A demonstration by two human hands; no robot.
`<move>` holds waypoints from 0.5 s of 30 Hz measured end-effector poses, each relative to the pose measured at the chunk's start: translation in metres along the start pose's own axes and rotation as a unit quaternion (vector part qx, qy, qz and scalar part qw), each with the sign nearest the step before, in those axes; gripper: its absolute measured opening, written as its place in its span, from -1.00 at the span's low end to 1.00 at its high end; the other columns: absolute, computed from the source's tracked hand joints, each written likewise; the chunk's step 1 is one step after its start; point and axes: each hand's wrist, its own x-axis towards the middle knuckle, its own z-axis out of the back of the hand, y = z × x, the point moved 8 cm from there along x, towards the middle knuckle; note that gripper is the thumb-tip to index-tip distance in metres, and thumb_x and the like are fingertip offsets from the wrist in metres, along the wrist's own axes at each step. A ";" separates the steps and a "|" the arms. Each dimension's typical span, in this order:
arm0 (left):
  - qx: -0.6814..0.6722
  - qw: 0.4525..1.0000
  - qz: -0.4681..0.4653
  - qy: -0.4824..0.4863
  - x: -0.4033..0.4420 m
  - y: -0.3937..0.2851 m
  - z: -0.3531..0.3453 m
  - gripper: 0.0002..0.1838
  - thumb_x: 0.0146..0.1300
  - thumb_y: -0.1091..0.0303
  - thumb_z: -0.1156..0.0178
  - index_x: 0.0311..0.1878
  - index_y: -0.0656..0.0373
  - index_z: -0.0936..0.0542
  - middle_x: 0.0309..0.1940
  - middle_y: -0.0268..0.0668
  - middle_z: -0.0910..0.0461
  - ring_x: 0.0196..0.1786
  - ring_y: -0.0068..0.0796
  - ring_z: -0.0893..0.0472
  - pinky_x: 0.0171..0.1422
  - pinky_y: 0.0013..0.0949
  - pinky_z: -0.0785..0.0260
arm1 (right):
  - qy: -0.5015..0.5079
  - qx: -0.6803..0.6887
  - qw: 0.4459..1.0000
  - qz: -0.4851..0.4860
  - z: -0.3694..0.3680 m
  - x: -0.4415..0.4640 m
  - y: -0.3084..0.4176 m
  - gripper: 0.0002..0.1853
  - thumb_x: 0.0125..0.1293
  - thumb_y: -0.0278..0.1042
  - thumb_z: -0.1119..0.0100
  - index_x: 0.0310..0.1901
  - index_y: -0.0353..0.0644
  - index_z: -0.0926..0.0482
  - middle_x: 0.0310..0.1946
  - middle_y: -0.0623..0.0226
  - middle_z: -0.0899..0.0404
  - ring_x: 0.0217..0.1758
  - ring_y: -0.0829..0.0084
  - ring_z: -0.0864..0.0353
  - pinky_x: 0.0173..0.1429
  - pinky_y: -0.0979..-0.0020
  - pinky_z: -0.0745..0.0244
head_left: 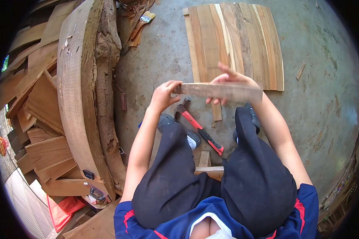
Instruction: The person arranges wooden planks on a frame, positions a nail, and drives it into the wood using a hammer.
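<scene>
My left hand [164, 95] pinches one end of a short wooden strip [219, 91], held level above the floor; its far end is smeared by motion. Behind the strip is my right hand [233, 79], fingers spread and thumb raised. Whether its palm touches the wood I cannot tell. A hammer [199, 130] with a red and black handle lies on the floor between my feet. Beyond my hands lies a panel of wooden slats [235, 44] set side by side. A small wood piece [216, 111] lies below the strip.
A thick plank on a rough log [77, 95] runs along the left, with a pile of cut boards [48, 155] past it. A paintbrush [144, 20] rests on wood scraps at the top. A loose sliver [300, 70] lies on the concrete at right.
</scene>
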 end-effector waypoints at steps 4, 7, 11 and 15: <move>0.075 0.995 -0.043 -0.058 0.016 0.005 0.012 -0.53 -0.09 0.47 -0.22 0.00 0.03 -0.51 -0.06 -0.28 -0.54 -0.08 -0.24 -0.57 0.00 -0.33 -0.46 | -0.037 -0.125 0.990 -0.063 0.024 0.031 -0.030 -0.52 0.19 -0.41 -0.20 0.12 -0.27 -0.29 -0.09 0.05 -0.54 -0.18 0.29 -0.64 -0.13 0.36 -0.61; 0.092 0.966 -0.029 -0.238 0.015 0.005 0.024 -0.59 0.01 0.43 -0.20 0.01 0.14 -0.48 -0.07 -0.18 -0.54 -0.08 -0.25 -0.58 -0.04 -0.34 -0.45 | -0.101 -0.056 0.991 0.073 0.030 0.046 -0.023 -0.54 0.23 -0.37 -0.16 0.14 -0.19 -0.26 -0.06 0.10 -0.53 -0.08 0.31 -0.60 -0.02 0.32 -0.56; -0.462 0.841 0.264 -0.098 -0.002 0.032 -0.054 -0.53 0.16 0.21 -0.25 0.07 0.23 -0.40 -0.19 -0.26 -0.52 -0.17 -0.49 -0.53 -0.11 -0.42 -0.42 | -0.183 -0.112 0.960 0.178 0.047 0.067 -0.010 -0.53 0.25 -0.29 -0.15 0.15 -0.11 -0.24 0.06 0.28 -0.47 0.05 0.43 -0.50 0.08 0.33 -0.48; -0.476 0.830 0.292 -0.010 -0.023 -0.020 -0.085 -0.49 0.14 0.24 -0.28 0.07 0.24 -0.33 -0.20 -0.24 -0.54 -0.22 -0.52 -0.55 -0.22 -0.46 -0.41 | -0.187 -0.139 0.950 0.209 0.059 0.086 -0.006 -0.55 0.30 -0.21 -0.10 0.15 -0.10 -0.24 0.13 0.35 -0.41 0.05 0.54 -0.47 0.09 0.39 -0.46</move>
